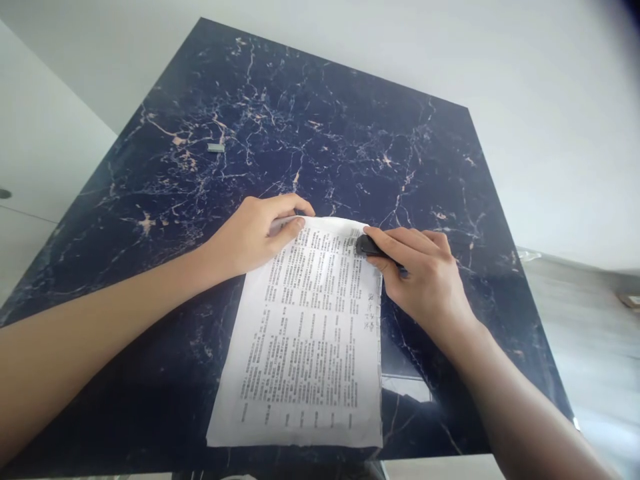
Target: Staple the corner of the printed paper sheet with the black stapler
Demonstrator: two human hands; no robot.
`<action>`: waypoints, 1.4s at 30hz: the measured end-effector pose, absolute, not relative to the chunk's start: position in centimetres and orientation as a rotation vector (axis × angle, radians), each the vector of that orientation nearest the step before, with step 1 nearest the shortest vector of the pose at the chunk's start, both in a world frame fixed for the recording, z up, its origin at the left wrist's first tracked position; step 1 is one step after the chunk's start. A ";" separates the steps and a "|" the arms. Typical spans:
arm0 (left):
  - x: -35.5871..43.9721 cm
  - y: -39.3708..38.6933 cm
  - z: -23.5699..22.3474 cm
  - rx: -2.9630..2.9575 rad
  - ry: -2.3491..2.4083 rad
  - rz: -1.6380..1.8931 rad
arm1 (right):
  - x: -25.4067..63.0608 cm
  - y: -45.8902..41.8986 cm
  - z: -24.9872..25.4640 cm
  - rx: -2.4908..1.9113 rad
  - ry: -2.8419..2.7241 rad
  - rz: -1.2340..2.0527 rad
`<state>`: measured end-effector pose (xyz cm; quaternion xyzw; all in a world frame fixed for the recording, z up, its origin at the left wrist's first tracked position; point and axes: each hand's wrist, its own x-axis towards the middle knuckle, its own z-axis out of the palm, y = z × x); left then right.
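Observation:
A stack of printed paper sheets (310, 327) lies on the dark table, its far edge slightly raised. My left hand (260, 233) pinches the far left corner, thumb on top and fingers behind the edge. At the far right corner, my right hand (425, 267) is closed around a small black stapler (369, 245). The stapler's front end overlaps the sheets' right edge; its rear is hidden in my palm. Handwriting runs along the right margin of the top sheet.
The glossy dark-blue marble-patterned table (340, 160) has light veins and reflects light near its front edge. Toward its far left lies a small pale-green strip of what look like staples (216, 148). White walls stand behind and to the left.

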<state>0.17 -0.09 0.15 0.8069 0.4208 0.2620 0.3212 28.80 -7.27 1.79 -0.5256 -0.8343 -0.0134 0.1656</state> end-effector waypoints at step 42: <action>0.1 -0.4 -0.1 2.392 1.192 0.711 | 36.3 -5.1 2.2 -1.838 -1.984 0.016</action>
